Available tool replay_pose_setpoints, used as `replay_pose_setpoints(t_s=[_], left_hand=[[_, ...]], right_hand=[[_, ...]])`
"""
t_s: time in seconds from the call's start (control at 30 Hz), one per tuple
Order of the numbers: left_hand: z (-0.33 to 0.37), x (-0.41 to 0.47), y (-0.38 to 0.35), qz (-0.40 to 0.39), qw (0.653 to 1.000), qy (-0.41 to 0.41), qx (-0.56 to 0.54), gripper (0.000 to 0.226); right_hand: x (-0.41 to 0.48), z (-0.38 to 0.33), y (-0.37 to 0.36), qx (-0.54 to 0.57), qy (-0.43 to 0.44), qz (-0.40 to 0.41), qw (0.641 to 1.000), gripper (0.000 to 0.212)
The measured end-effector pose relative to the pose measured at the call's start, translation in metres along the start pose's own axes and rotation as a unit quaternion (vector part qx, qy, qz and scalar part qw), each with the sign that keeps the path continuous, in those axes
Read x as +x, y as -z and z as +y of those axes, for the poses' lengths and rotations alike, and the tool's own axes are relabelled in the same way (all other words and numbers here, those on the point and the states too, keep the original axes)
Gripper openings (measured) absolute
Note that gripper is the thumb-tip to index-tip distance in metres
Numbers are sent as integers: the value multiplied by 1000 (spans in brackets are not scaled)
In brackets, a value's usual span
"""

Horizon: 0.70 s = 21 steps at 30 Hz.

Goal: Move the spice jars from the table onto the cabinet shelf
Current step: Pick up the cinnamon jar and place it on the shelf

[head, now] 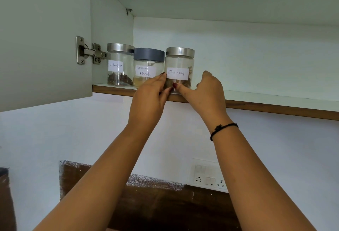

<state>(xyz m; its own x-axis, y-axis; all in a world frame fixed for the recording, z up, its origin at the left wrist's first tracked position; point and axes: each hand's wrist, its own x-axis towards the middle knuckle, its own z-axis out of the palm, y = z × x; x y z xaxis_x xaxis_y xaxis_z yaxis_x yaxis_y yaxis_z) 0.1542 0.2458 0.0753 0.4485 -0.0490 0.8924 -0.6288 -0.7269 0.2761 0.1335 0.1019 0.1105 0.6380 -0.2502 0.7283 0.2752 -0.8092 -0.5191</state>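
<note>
The left hand (148,98) and right hand (207,93) curl fingers and thumbs round the clear glass, steel-lidded Cinnamon jar (180,61), upright on the white cabinet shelf (275,100).

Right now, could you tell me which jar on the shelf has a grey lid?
The Garam Masala jar in the middle; the Cloves jar and Cinnamon jar have silver lids.
</note>
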Motion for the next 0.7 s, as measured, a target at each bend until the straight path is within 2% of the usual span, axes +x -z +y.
replay_pose_setpoints(t_s=[0.13,0.23,0.3,0.4,0.5,0.6,0.7], left_hand=[[1,-2,0,6,1000,1,-11,45],[1,-2,-1,10,1000,1,-12,44],[0,-2,-1,15,1000,2,-21,45],[-1,-3,-2,31,999,-6,-33,44],[-3,-3,-2,48,998,-30,-32,32],[-5,-4,-3,59,997,-39,-39,27],[-3,-9,-2,69,995,-32,-67,33]], right_hand=[[0,1,3,13,-2,2,1000,73],[-3,0,3,28,13,3,1000,96],[-4,0,3,41,21,2,999,103],[-3,2,12,57,17,-15,998,89],[-7,5,20,118,17,-39,992,66],[-34,11,21,212,81,-2,974,32],[-77,26,19,230,149,36,961,14]])
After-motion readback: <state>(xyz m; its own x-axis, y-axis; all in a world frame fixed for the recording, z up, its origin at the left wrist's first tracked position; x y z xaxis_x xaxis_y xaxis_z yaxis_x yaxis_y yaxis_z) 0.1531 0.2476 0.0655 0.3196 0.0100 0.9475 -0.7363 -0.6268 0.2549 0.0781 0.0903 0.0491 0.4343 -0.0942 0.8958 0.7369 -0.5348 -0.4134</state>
